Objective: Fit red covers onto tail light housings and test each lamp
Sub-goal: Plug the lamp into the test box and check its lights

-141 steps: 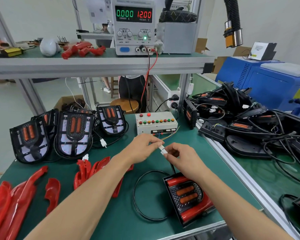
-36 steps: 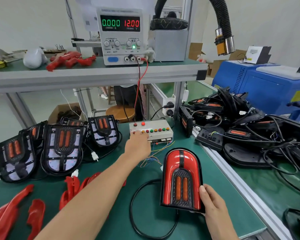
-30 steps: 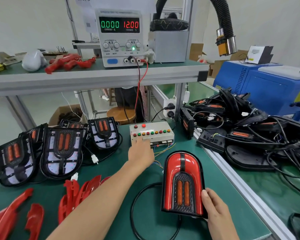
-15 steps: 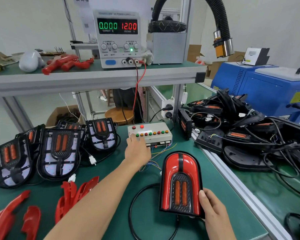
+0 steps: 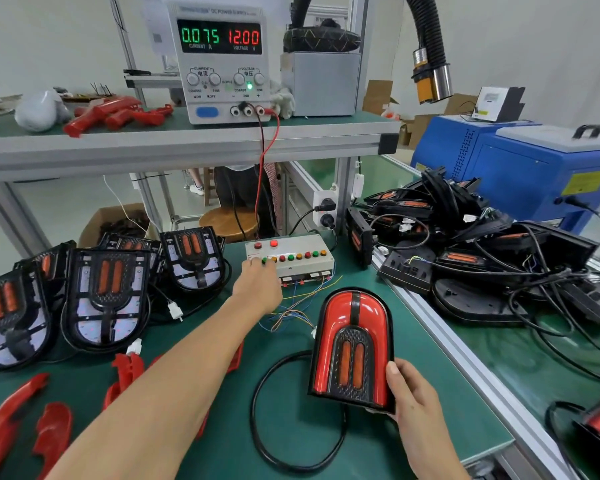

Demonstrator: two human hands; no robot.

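Right now my left hand (image 5: 257,289) presses a fingertip on the button box (image 5: 289,256); my right hand (image 5: 413,393) grips the covered tail light (image 5: 352,344) upright near the bench's (image 5: 291,445) right rail, green mat open between the arms.

The bench mat (image 5: 291,427) is dark green. The covered lamp (image 5: 352,344) shows glossy red around a black centre with two orange bars. Loose covers (image 5: 52,434) at the left edge are red. The supply's display (image 5: 219,37) reads green and red digits; the cabinet (image 5: 520,174) is blue.
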